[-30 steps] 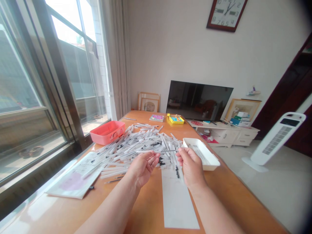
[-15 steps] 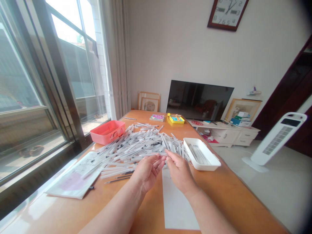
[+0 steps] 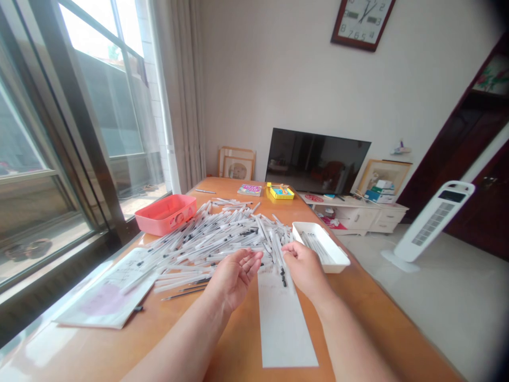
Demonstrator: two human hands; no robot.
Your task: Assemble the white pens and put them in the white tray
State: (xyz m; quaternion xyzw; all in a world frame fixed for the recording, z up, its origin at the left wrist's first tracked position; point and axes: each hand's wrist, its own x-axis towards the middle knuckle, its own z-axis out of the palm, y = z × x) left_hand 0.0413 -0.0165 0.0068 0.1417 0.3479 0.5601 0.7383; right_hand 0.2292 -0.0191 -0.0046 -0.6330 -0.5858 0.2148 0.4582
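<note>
A home living room: wall clock, television, curtains.

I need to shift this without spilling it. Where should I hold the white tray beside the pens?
Probably pinch the right long rim of the white plastic tray, coming from the right. That side faces the table's edge, while the left side crowds the pen pile and right hand. Its shallow walls suit a pinch. Keep it level for the pens inside.

bright window beside white wall
</note>
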